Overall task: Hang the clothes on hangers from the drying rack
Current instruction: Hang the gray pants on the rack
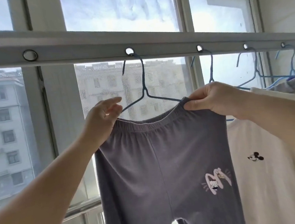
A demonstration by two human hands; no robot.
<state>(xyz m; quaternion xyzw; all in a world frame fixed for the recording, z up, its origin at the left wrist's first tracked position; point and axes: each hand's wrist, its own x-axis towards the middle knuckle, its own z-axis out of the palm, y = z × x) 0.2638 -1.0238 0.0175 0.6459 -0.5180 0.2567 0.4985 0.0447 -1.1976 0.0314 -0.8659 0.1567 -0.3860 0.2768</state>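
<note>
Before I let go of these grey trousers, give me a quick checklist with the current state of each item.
1. Blue hanger hooked through a hole in the drying rack bar: ok.
2. Right hand pinching the waistband of the grey trousers: ok.
3. Left hand at the waistband's other end; grip: cannot tell.
4. Waistband seated over both hanger arms: cannot tell.
5. Clearance from the white T-shirt: not ok, they overlap.
</note>
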